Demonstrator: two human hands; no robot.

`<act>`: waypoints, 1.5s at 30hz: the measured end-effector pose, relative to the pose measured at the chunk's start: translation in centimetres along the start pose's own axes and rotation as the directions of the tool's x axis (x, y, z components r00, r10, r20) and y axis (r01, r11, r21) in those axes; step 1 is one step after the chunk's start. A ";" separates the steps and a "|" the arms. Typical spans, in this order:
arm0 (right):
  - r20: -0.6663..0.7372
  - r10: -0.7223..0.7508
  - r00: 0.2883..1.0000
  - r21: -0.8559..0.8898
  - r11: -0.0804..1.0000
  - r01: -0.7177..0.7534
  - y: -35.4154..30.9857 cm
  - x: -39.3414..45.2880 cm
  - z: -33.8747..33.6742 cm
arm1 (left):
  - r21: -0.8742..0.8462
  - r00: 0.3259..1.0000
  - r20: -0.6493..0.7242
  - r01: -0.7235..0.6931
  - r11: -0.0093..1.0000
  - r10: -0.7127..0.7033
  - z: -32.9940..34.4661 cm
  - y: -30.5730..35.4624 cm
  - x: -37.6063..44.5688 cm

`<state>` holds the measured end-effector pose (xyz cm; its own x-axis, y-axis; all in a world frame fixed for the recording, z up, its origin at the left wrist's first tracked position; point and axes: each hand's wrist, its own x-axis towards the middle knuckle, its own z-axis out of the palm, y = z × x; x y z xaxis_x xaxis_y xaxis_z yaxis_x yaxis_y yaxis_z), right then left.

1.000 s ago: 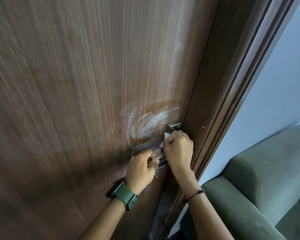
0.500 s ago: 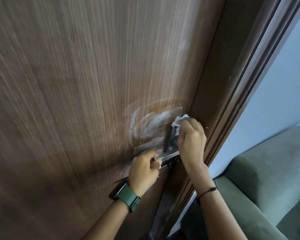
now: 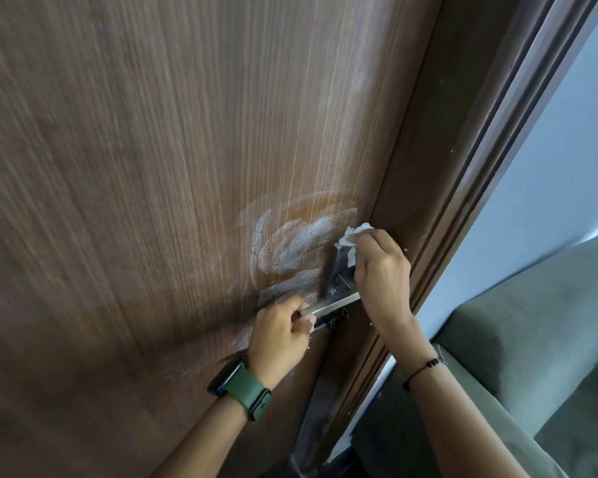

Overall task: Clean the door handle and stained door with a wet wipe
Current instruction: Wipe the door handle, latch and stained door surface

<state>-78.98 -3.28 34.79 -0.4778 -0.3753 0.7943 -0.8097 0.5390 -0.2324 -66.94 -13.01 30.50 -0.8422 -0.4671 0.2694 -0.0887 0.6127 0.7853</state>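
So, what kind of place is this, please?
Probably a room in a home: a wooden door with a metal door handle, and a green sofa beside a pale wall.

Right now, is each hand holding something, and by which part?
Yes. The left hand grips the metal lever handle at its free end. The right hand pinches a crumpled white wet wipe by its bunched middle, against the handle's backplate.
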 end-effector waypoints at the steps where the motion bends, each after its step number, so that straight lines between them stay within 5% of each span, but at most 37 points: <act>1: -0.011 0.038 0.999 -0.005 0.999 -0.038 -0.1 -0.2 0.1 | 0.001 1.000 -0.003 -0.001 1.000 0.001 0.0 0.1 0.0; 7: 0.067 0.120 0.990 0.001 0.993 -0.121 0.2 -2.7 0.3 | -0.010 1.000 0.010 -0.018 1.000 0.018 -0.1 0.0 -0.1; 10: -0.035 0.039 0.999 0.014 0.999 -0.038 -0.1 -2.2 0.2 | -0.007 1.000 -0.013 -0.024 1.000 0.024 0.0 0.0 -0.1; 17: 0.056 -0.057 0.997 0.026 0.998 0.055 0.5 -2.9 0.1 | -0.005 1.000 -0.012 -0.026 1.000 0.026 0.0 -0.1 -0.1; 21: 0.081 -0.275 0.958 -0.101 0.954 0.282 -0.1 -1.0 0.0 | -0.006 1.000 -0.025 -0.015 1.000 0.015 0.0 0.0 0.0; 29: 0.321 -0.733 0.600 -0.187 0.572 0.799 2.5 1.0 -0.5 | -0.034 1.000 -0.019 -0.007 0.999 0.007 -0.1 -0.1 -0.2; 33: 0.467 -0.800 0.376 -0.086 0.382 0.920 3.4 1.6 -0.3 | -0.036 1.000 -0.026 -0.003 0.999 0.002 0.0 -0.1 -0.3; 37: 0.558 -0.785 0.267 0.025 0.338 0.941 2.8 2.9 -0.3 | -0.018 1.000 -0.029 -0.001 1.000 0.000 0.0 -0.1 -0.2; 40: 0.510 -0.770 0.384 0.065 0.480 0.875 2.4 2.6 -1.0 | -0.018 0.999 -0.036 -0.010 1.000 0.009 0.0 -0.1 -0.3; 42: 0.421 -0.639 0.644 0.074 0.731 0.678 2.3 1.8 -1.6 | -0.015 0.999 -0.034 -0.025 1.000 0.025 0.0 -0.1 -0.3; 44: 0.236 -0.347 0.908 0.128 0.937 0.325 2.4 0.3 -2.5 | -0.019 0.999 -0.039 -0.026 0.999 0.026 0.1 -0.2 -0.2; 45: 0.124 -0.163 0.979 0.169 0.975 0.141 2.3 -0.6 -2.9 | -0.020 0.999 -0.041 -0.026 0.999 0.026 0.1 -0.2 -0.2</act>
<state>-79.56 0.43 35.38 -0.3778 -0.5491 0.7455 -0.9149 0.3450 -0.2095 -66.83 -12.96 30.22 -0.8216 -0.4771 0.3121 -0.0559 0.6123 0.7887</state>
